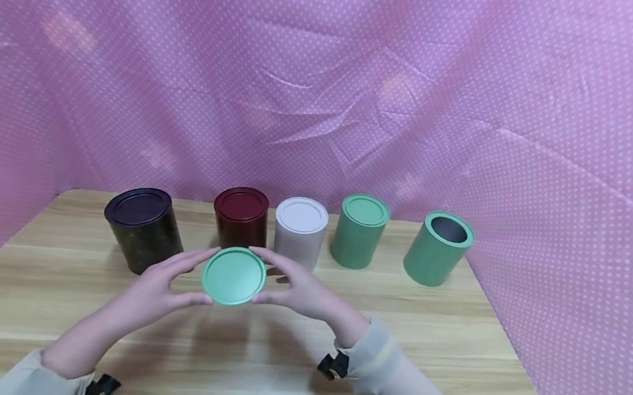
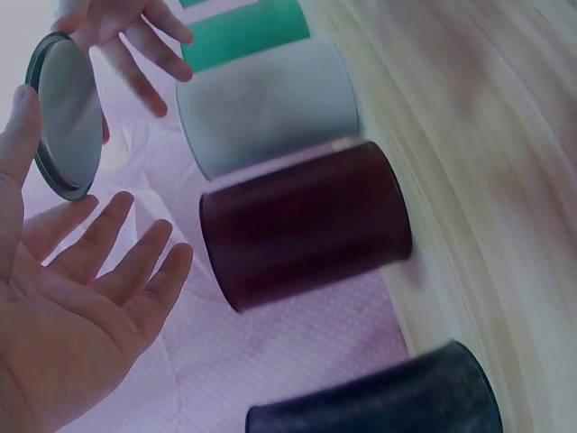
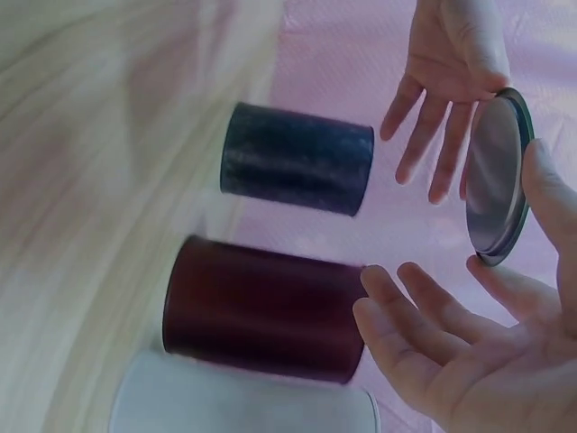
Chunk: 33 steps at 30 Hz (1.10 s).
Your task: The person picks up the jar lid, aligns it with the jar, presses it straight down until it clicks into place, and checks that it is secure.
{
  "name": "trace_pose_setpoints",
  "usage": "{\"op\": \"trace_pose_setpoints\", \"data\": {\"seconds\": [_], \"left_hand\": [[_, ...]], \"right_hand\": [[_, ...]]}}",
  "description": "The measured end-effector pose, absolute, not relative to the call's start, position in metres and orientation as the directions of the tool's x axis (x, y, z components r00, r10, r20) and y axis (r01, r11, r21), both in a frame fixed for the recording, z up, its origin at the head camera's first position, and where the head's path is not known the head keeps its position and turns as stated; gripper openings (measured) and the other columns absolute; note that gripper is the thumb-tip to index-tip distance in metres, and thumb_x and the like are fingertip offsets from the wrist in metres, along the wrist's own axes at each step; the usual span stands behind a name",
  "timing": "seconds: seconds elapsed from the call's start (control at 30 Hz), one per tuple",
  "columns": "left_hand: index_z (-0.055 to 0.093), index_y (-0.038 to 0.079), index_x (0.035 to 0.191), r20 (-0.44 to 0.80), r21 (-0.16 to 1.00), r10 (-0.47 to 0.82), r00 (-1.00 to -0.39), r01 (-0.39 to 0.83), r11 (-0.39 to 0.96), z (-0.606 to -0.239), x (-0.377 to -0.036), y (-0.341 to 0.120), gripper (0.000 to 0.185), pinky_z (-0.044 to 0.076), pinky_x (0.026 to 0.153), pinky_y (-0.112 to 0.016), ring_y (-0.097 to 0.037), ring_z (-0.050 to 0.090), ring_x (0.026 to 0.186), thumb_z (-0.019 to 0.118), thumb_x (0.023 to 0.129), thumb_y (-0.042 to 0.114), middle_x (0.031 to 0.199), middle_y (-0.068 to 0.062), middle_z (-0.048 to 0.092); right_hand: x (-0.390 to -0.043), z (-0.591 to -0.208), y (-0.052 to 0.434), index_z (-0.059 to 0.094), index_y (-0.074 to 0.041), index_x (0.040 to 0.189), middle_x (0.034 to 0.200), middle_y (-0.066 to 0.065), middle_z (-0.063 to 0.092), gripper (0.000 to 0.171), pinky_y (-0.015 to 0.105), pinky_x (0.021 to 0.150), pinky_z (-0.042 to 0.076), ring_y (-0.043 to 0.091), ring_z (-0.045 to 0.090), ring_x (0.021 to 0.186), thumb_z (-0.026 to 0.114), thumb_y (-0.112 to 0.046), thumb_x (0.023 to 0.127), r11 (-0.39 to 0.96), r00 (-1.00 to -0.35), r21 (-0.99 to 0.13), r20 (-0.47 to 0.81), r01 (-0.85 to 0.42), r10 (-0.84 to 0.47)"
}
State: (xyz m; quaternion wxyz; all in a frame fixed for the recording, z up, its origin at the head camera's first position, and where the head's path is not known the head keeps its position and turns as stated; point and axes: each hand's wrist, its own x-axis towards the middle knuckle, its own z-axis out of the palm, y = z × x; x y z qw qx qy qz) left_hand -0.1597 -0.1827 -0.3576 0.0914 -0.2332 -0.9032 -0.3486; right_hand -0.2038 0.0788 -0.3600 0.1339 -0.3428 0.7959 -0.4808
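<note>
A round green lid (image 1: pixel 234 276) hangs above the wooden table (image 1: pixel 452 340), held between both hands. My left hand (image 1: pixel 165 284) pinches its left rim with thumb and forefinger, and my right hand (image 1: pixel 297 291) pinches the right rim the same way. The other fingers are spread straight. In the left wrist view the lid (image 2: pixel 68 113) shows its grey inner face between my left hand (image 2: pixel 63 307) and right hand (image 2: pixel 117 27). The right wrist view shows the lid (image 3: pixel 496 176) edge-on beside my right hand (image 3: pixel 478 352). An open green can (image 1: pixel 438 248) without a lid stands at the far right.
A row of cans stands behind the hands: black (image 1: pixel 143 227), dark red (image 1: pixel 240 215), white (image 1: pixel 300 229) and a lidded green can (image 1: pixel 361 230). Pink dotted cloth (image 1: pixel 327 95) walls in the table at the back and both sides.
</note>
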Motion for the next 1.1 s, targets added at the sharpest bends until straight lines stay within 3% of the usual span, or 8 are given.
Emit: {"op": "trace_pose_setpoints", "data": {"seconds": [0.37, 0.73, 0.93, 1.1], "left_hand": [[0.053, 0.004, 0.138, 0.339, 0.606, 0.462, -0.820, 0.565, 0.559, -0.355, -0.187, -0.140, 0.071, 0.046, 0.098, -0.056, -0.037, 0.054, 0.124, 0.081, 0.075, 0.023, 0.135, -0.017, 0.057], [0.051, 0.011, 0.141, 0.250, 0.686, 0.497, -0.831, 0.514, 0.516, -0.345, -0.203, -0.084, 0.074, 0.045, 0.103, -0.049, -0.029, 0.052, 0.129, 0.081, 0.076, 0.029, 0.140, -0.011, 0.055], [0.050, 0.015, 0.142, 0.196, 0.723, 0.505, -0.840, 0.472, 0.505, -0.340, -0.213, -0.049, 0.073, 0.040, 0.109, -0.047, -0.024, 0.047, 0.134, 0.080, 0.078, 0.032, 0.143, -0.006, 0.052], [0.052, 0.012, 0.141, 0.219, 0.742, 0.510, -0.832, 0.482, 0.466, -0.335, -0.225, -0.022, 0.070, 0.041, 0.109, -0.045, -0.024, 0.048, 0.133, 0.080, 0.079, 0.028, 0.141, -0.006, 0.055]], "right_hand": [[-0.201, -0.355, 0.124, 0.034, -0.014, 0.150, 0.144, 0.011, 0.048, 0.075, 0.054, 0.103, 0.043, 0.035, 0.052, 0.123, 0.073, -0.016, 0.086, 0.349, -0.774, -0.847, 0.109, -0.401, -0.624], [-0.198, -0.349, 0.181, 0.035, -0.013, 0.150, 0.150, 0.011, 0.042, 0.075, 0.057, 0.106, 0.038, 0.035, 0.046, 0.131, 0.074, -0.019, 0.086, 0.378, -0.831, -0.848, 0.124, -0.373, -0.542], [-0.200, -0.345, 0.214, 0.038, -0.007, 0.148, 0.149, 0.015, 0.043, 0.072, 0.056, 0.109, 0.036, 0.036, 0.040, 0.137, 0.073, -0.014, 0.085, 0.369, -0.839, -0.834, 0.188, -0.411, -0.511], [-0.201, -0.344, 0.237, 0.035, -0.003, 0.148, 0.152, 0.019, 0.037, 0.071, 0.054, 0.110, 0.036, 0.040, 0.038, 0.137, 0.071, -0.010, 0.087, 0.372, -0.867, -0.841, 0.204, -0.393, -0.454]]}}
